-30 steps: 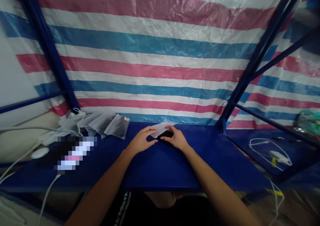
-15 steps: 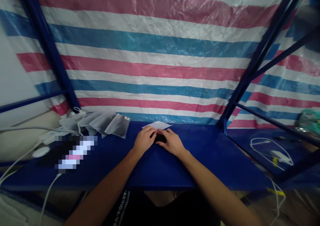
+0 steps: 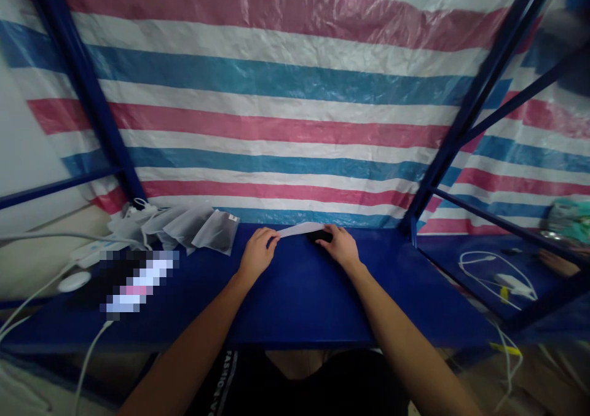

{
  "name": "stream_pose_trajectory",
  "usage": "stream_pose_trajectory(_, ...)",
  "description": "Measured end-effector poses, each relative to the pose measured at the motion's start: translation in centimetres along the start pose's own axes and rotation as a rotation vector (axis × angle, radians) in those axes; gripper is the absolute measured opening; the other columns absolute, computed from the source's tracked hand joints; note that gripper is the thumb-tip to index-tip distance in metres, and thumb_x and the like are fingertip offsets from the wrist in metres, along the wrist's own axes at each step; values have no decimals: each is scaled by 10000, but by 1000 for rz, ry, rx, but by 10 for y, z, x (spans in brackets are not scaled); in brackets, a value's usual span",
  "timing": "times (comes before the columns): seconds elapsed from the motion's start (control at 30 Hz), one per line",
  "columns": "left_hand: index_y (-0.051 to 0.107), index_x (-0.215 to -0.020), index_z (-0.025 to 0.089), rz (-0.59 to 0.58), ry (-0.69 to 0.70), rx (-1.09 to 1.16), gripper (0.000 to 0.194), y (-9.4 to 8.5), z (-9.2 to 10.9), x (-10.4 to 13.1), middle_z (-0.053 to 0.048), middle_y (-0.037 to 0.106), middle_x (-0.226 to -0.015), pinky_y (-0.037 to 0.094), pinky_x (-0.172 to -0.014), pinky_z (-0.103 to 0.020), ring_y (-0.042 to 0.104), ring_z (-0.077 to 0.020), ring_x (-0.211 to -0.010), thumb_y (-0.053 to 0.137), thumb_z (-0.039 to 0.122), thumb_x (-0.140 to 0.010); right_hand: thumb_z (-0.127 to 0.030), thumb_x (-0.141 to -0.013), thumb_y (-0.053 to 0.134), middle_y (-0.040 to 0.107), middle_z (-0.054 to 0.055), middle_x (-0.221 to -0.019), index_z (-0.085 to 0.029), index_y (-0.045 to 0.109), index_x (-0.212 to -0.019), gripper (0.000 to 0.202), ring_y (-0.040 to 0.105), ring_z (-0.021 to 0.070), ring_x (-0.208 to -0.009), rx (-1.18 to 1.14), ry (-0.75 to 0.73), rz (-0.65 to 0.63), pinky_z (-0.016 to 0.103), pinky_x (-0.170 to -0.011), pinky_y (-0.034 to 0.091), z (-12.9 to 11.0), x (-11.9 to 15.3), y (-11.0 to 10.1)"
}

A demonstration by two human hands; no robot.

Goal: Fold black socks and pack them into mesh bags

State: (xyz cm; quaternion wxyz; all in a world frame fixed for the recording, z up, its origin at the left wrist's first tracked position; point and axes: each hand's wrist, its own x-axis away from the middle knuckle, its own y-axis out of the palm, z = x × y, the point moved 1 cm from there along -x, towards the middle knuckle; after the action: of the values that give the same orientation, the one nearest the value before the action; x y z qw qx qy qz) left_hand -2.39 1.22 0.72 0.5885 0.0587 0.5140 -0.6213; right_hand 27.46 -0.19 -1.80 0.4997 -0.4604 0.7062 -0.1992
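My left hand pinches the left end of a thin white sheet between thumb and fingers. I cannot tell whether it is paper or a plastic bag. The sheet stretches across to my right hand, whose fingertips meet its right end. Under that hand's fingers and thumb is a small, soft-looking black item, mostly covered, so its kind stays unclear. Both hands are over the far part of the blue tabletop.
Several frosted bags with dark contents lie at the back left. Nearer stand a blurred-out lit device, a white round disc and a power strip with cables. Blue posts flank a striped sheet. Another person's hand shows at far right.
My hands have moved apart, the left slightly left and the right to the right. The black item went right with my right hand. The white sheet now spans the gap between them.
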Motion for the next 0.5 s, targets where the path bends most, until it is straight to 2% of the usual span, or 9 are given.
stream_pose_trajectory(0.1,723,-1134,230,-1,34,-3,163,0,8,1,-83,749,-1153,523,-1079,-452,663,-269,-1156,596,250,-1033,-359,-889,861,777,98,-1216,-270,626,-1324,502,676,342,-1244,-3,-16,0,460,-929,600,3,2,-2)
stream_pose_trajectory(0.2,668,-1335,256,-74,56,40,392,2,17,3,-95,699,-1354,471,-1172,-471,610,-289,-1323,741,342,-959,-332,-880,869,782,93,-1200,-270,622,-1346,531,680,341,-1229,0,-46,-16,466,-933,602,-6,6,-3)
stream_pose_trajectory(0.27,636,-1408,281,-153,40,56,490,6,19,5,-93,677,-1415,463,-1188,-471,601,-292,-1362,763,387,-947,-324,-882,866,774,96,-1211,-274,619,-1367,546,681,339,-1222,-6,-85,-32,468,-938,601,-15,8,-2)
stream_pose_trajectory(0.33,647,-1403,288,-187,16,59,426,11,16,8,-85,697,-1399,477,-1171,-466,631,-284,-1335,703,384,-992,-329,-889,858,763,102,-1229,-278,614,-1394,563,678,335,-1221,-13,-129,-54,466,-947,600,-22,10,-2)
stream_pose_trajectory(0.5,684,-1359,269,-177,2,55,327,18,5,10,-78,738,-1360,497,-1148,-465,678,-281,-1291,592,368,-1061,-335,-898,854,755,107,-1237,-267,596,-1437,602,666,329,-1235,-19,-180,-81,468,-994,590,-30,13,-1)
